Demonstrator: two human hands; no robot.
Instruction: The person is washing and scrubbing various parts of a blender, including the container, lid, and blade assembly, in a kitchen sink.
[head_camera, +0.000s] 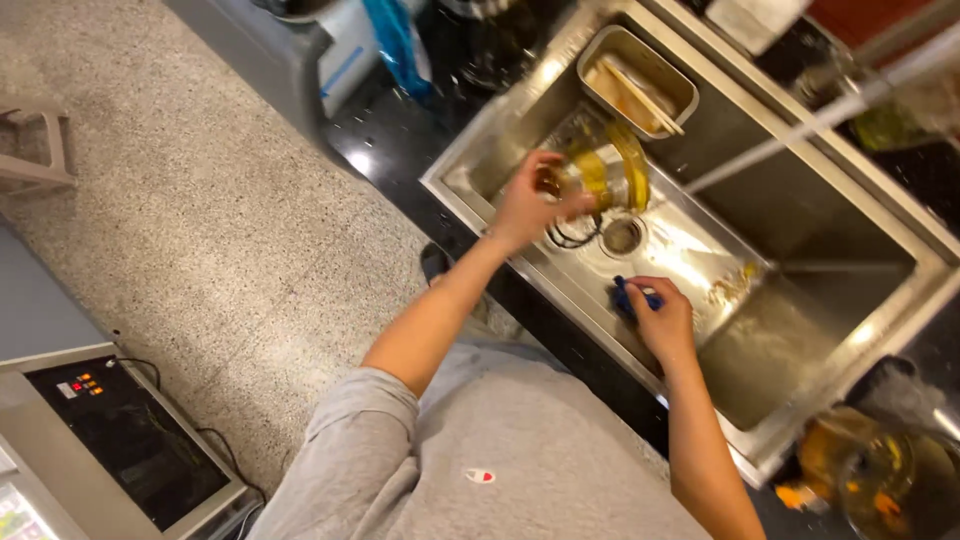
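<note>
— Inspector: What did each hand have?

— Onlooker: The left hand (530, 205) was curled round a small glass item (552, 180), blurred, perhaps a jar, above the steel sink (800, 330) near the drain (622, 236). The right hand (662, 320) had fingers pinched on a blue cloth (626, 297) on the sink floor.

— Inspector: Anything else inside?

— Onlooker: A metal tray (640, 55) holding chopsticks (645, 97).

Down at eight o'clock, a flat black control panel (120, 440) with small red and orange lights, grey-framed, rectangular.
</note>
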